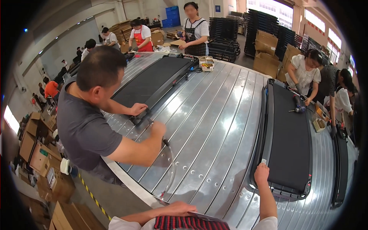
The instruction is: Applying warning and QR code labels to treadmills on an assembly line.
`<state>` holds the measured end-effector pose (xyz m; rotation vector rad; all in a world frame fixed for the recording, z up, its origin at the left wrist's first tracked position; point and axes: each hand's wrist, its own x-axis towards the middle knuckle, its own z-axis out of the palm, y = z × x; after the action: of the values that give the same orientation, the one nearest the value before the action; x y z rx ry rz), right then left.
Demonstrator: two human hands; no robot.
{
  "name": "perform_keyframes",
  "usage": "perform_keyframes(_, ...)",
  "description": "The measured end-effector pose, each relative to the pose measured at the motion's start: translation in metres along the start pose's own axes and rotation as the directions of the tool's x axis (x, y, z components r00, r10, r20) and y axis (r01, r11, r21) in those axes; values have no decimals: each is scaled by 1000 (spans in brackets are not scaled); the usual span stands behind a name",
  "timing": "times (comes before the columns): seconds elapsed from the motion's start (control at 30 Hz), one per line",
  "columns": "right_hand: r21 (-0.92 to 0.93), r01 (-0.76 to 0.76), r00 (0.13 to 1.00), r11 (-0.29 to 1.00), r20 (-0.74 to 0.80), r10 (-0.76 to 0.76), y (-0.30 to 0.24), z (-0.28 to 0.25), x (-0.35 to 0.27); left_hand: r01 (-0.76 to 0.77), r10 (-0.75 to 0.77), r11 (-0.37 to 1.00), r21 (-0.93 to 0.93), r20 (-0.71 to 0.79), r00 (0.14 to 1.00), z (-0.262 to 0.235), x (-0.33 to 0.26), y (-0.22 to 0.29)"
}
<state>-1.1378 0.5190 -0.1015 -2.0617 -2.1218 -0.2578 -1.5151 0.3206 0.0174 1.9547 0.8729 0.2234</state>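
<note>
The black treadmill (289, 142) lies ahead and to the right of the person, flat on the ribbed metal tabletop (214, 126), its long axis running away from the body toward the far right, with its near end closest to the wearer. The right hand (262, 171) is much the nearer of the two: its arm reaches straight forward and the fingers rest on the near left corner of the treadmill, loosely curled over the edge beside a small pale tag, gripping nothing that can be seen apart from that rim. The left hand (178, 209) sits low and close to the body, well apart from the treadmill, lying flat and relaxed with fingers together on a red and black striped piece (188, 222) at the tabletop's near edge; it seems to hold nothing. Across the tabletop to the left, a person in a grey shirt (86, 130) leans over a second treadmill (153, 82), both hands working at its end.
</note>
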Motion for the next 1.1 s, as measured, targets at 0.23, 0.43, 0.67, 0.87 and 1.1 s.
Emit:
perform_keyframes(0.23, -25, -62, 994, 998, -93, 59, -1, 8, -4, -34, 34, 999, 26, -18, 999, 3, -14, -5)
perform_keyframes(0.43, 47, -34, 998, 998, -45, 37, 4, -10, -12, 51, -52, 999, 9, 162, 985, 0, -11, -12)
perform_keyframes(0.67, 506, -469, 874, 724, 149, 463, 54, -12, 37, 112, -99, 986, -122, 103, 990, -18, -4, -3)
perform_keyframes(0.87, 322, -596, 794, 735, 373, 480, 67, -6, 47, 114, -100, 988, -103, 131, 986, -18, 10, -3)
perform_keyframes(1.1, 232, -792, 542, 565, 694, 475, 77, -15, 68, 75, -53, 986, -147, 145, 988, -18, 29, -8)
